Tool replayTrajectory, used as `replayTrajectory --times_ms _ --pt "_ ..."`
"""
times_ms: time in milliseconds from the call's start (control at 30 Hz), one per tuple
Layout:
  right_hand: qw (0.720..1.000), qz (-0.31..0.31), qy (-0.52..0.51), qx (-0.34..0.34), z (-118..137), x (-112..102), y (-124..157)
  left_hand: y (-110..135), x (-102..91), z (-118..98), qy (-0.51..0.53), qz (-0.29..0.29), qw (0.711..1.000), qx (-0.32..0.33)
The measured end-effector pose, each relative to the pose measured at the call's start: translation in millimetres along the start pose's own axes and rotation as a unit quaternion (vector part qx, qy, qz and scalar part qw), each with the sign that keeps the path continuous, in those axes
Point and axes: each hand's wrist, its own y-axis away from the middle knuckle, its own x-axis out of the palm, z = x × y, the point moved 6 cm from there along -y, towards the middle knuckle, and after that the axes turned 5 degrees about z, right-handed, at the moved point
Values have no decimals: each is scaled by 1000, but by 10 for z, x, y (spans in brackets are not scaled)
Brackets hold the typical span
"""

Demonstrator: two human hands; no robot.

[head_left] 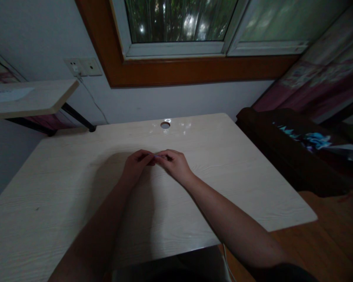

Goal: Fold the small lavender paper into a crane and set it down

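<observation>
On the pale wooden desk (pixel 61 188), the two hands meet just in front of the round cable hole (pixel 165 125), on the person's side of it. The left hand (pixel 137 162) and right hand (pixel 175 164) have their fingers curled in, with the fingertips pinched together where they touch. Both are closed on a tiny pale item (pixel 155 156) that is too small and dim to identify. Both wrists lie low over the desk, and I cannot tell whether they rest on it. Beyond the hole is the wall with a wood-framed window (pixel 176 23). A wall socket (pixel 82 66) is up to the hole's left above a side shelf (pixel 32 98), and a dark armchair (pixel 282 149) is well to its right.
</observation>
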Motion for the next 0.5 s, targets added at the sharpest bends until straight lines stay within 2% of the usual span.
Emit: replayTrajectory --times_ms 500 --pt "998 6 -51 36 -84 32 8 6 2 5 8 9 1000 0"
